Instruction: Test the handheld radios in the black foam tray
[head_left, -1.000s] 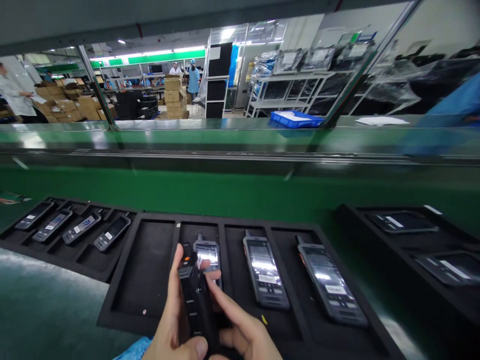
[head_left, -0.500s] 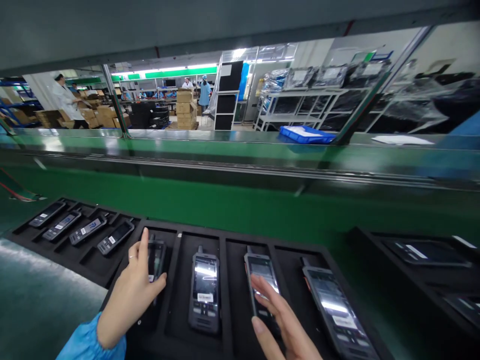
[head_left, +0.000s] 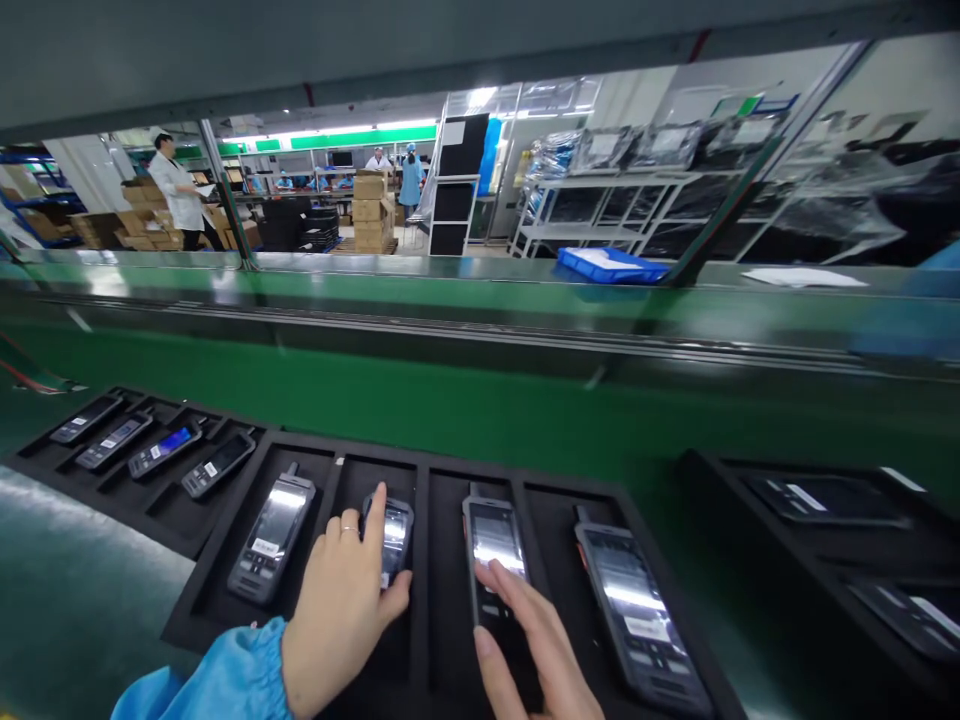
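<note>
My left hand (head_left: 341, 590), in a blue sleeve with a ring on one finger, reaches over a handset with a stubby antenna (head_left: 396, 535). Its index finger stretches along the top of the handset and the thumb spreads beside the right edge; the lower part is covered. My right hand (head_left: 536, 640) has its fingers over the lower screen of another handset (head_left: 496, 530), thumb apart at the left edge. Both handsets lie in compartments of a black foam tray (head_left: 555, 590). In the outer compartments lie a left handset (head_left: 274, 530) and a right handset (head_left: 634, 600).
A second black tray (head_left: 169, 515) holds several handsets at left, one with a blue-lit screen (head_left: 172, 440). Another black tray (head_left: 810, 590) with devices stands at right. Behind the green bench run a raised ledge (head_left: 420, 285), a blue tray (head_left: 611, 265) and a post (head_left: 225, 195).
My left hand has moved right from the leftmost handset to the one beside it. My right hand stays by the same handset. One screen in the left tray now glows blue.
</note>
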